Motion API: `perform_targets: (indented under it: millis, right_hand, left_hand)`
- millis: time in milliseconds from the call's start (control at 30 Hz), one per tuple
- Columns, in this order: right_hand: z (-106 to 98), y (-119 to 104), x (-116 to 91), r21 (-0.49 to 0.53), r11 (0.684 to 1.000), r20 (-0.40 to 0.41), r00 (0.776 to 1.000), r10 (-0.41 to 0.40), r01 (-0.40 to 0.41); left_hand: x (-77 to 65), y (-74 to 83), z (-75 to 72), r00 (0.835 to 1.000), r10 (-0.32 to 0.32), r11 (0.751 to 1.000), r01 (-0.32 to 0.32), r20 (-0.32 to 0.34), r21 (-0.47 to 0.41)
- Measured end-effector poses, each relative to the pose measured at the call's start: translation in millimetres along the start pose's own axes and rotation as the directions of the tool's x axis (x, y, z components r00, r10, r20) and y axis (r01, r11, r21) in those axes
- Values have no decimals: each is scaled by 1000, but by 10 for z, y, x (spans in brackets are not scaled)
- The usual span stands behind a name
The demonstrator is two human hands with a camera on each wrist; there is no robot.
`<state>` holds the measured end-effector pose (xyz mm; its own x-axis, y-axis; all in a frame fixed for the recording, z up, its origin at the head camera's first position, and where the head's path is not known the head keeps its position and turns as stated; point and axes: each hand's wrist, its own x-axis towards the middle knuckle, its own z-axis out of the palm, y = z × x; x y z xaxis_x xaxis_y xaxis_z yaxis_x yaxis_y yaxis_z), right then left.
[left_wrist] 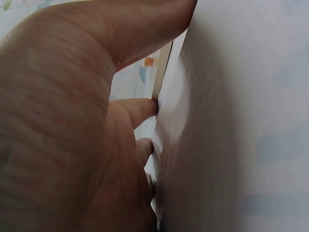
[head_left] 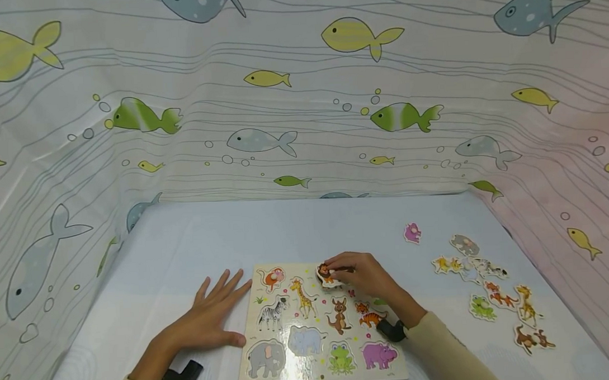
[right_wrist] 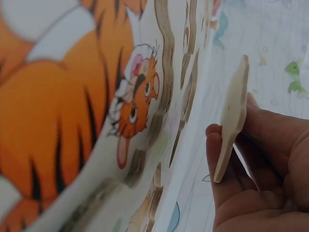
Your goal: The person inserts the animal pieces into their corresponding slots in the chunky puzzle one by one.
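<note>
A wooden animal puzzle board (head_left: 251,320) lies flat on the table, with pictures such as a zebra, a giraffe and a frog. My right hand (head_left: 360,273) pinches a lion puzzle piece (head_left: 325,273) over the board's upper right part. In the right wrist view, the pale underside of that lion piece (right_wrist: 234,116) appears between thumb and fingers, apart from the board. My left hand (head_left: 208,319) rests on the table left of the board, fingers spread, thumb at the board's left edge. Close up in the left wrist view, the palm and fingers (left_wrist: 140,112) face the tabletop.
Several loose animal pieces lie at the table's right, some touching or overlapping: a frog piece (head_left: 482,308), a giraffe piece (head_left: 527,304), a zebra piece (head_left: 491,268) and an elephant piece (head_left: 465,245). A purple hippo piece (head_left: 412,232) sits apart, farther back. A fish-patterned curtain (head_left: 302,112) surrounds the table.
</note>
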<state>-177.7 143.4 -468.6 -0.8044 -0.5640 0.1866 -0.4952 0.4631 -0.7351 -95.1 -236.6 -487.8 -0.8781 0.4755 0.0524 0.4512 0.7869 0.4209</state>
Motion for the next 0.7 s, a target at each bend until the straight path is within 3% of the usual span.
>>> perform_targets:
  millis: [700]
  right_hand:
    - [90, 74, 32, -18, 1000, 6, 1000, 19, -19]
  left_hand:
    - [4, 2, 0, 999, -38, 999, 38, 18, 3]
